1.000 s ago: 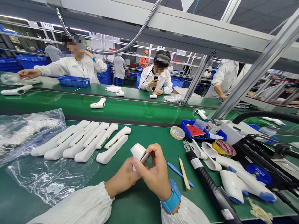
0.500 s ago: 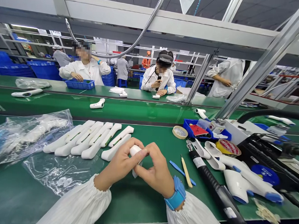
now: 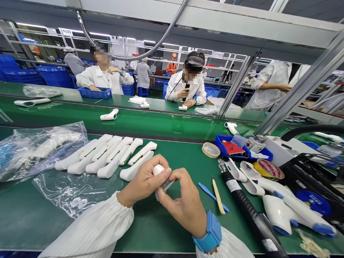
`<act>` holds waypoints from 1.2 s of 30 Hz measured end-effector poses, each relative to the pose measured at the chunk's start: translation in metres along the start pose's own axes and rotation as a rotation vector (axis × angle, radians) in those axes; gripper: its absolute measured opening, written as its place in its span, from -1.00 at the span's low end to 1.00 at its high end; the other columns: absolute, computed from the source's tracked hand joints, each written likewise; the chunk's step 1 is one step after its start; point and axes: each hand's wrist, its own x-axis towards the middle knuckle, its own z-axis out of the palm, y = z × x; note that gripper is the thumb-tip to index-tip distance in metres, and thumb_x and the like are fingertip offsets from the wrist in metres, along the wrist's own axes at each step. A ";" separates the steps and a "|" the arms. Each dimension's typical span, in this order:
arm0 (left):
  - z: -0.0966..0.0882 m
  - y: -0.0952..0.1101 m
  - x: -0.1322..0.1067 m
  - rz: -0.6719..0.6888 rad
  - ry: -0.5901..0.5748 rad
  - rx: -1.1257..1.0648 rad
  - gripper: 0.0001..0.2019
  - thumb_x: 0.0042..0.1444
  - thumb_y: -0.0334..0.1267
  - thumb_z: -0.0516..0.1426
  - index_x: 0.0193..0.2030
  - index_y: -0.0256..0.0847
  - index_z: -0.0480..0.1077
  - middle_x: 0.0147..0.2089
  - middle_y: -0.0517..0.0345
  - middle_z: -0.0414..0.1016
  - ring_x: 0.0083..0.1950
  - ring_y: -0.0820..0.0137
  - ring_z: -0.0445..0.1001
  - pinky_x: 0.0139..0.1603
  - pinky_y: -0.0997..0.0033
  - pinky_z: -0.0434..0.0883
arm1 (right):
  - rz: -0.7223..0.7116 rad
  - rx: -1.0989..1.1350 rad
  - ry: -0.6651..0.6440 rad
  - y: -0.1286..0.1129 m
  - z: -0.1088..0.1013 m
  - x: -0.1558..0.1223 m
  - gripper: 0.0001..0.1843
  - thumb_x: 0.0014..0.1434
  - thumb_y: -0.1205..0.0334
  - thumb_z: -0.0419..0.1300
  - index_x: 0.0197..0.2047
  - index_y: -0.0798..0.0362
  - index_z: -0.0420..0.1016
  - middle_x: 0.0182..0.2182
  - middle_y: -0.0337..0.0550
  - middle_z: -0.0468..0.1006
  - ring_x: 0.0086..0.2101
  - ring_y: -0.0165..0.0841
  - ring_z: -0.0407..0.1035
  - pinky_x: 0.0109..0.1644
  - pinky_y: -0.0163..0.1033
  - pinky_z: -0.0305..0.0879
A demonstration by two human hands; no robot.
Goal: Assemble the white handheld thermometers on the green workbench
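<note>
My left hand [image 3: 142, 183] is wrapped round a small white plastic housing [image 3: 158, 169], held just above the green bench. My right hand [image 3: 183, 201] pinches a thin grey strip [image 3: 167, 186] at the housing's lower edge; a blue wristband [image 3: 210, 233] sits on that wrist. A row of several white handle shells [image 3: 108, 158] lies just left of my hands. A blue pick [image 3: 211, 196] and a cream stick [image 3: 218, 190] lie to the right.
Clear plastic bags [image 3: 31, 149] cover the left bench. A black-handled tool [image 3: 250, 220], white thermometer bodies [image 3: 285, 208], tape rolls [image 3: 211, 149] and a blue tray [image 3: 225, 148] crowd the right. Beyond the green conveyor [image 3: 161, 123], people in white coats work.
My left hand has closed over the white housing, which was held up with its end exposed a second ago. My right fingers have shifted to its lower edge, pinching the strip.
</note>
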 end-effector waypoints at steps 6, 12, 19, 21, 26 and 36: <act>0.000 0.002 0.000 0.011 -0.011 -0.005 -0.81 0.11 -0.12 0.04 -0.38 -0.20 0.24 -0.43 0.23 0.27 -0.41 0.48 0.26 -0.38 0.48 0.24 | 0.007 -0.012 0.007 0.000 -0.003 -0.004 -0.76 0.02 0.37 0.15 -0.30 -0.01 0.13 -0.41 -0.24 0.29 -0.40 -0.39 0.27 -0.38 -0.27 0.24; 0.000 0.003 -0.001 0.004 -0.026 -0.012 -0.80 0.10 -0.11 0.06 -0.38 -0.21 0.24 -0.43 0.22 0.26 -0.39 0.47 0.26 -0.40 0.48 0.23 | 0.009 -0.031 0.009 0.003 -0.004 -0.007 -0.76 0.01 0.36 0.16 -0.30 -0.01 0.15 -0.43 -0.26 0.29 -0.42 -0.40 0.26 -0.40 -0.27 0.23; 0.002 0.004 -0.002 0.004 -0.021 -0.016 -0.80 0.10 -0.12 0.06 -0.38 -0.21 0.24 -0.45 0.23 0.24 -0.42 0.49 0.24 -0.44 0.50 0.21 | 0.054 -0.027 0.065 0.000 0.000 -0.010 -0.78 0.00 0.38 0.16 -0.34 -0.01 0.16 -0.43 -0.25 0.28 -0.41 -0.39 0.25 -0.37 -0.26 0.24; 0.004 0.004 -0.002 0.017 -0.012 -0.026 -0.81 0.10 -0.12 0.06 -0.38 -0.22 0.24 -0.43 0.23 0.24 -0.43 0.50 0.23 -0.45 0.51 0.20 | 0.079 -0.020 0.047 -0.001 -0.001 -0.010 -0.81 0.03 0.36 0.15 -0.32 0.00 0.18 -0.41 -0.23 0.28 -0.39 -0.38 0.25 -0.35 -0.25 0.25; 0.009 0.009 -0.001 -0.024 -0.018 -0.057 -0.79 0.05 -0.12 0.11 -0.39 -0.22 0.24 -0.43 0.27 0.24 -0.48 0.54 0.19 -0.51 0.55 0.16 | 0.157 0.008 -0.032 0.000 -0.002 -0.013 -0.70 0.01 0.29 0.21 -0.20 0.00 0.19 -0.32 -0.18 0.31 -0.31 -0.33 0.28 -0.27 -0.19 0.31; 0.014 0.019 0.005 -0.064 0.001 0.032 -0.83 0.01 -0.21 0.13 -0.42 -0.20 0.20 -0.47 0.31 0.20 -0.51 0.56 0.16 -0.54 0.57 0.14 | 0.342 0.229 -0.068 0.007 -0.006 -0.014 -0.63 -0.01 0.30 0.25 -0.18 -0.01 0.15 -0.26 -0.18 0.40 -0.25 -0.33 0.39 -0.17 -0.15 0.39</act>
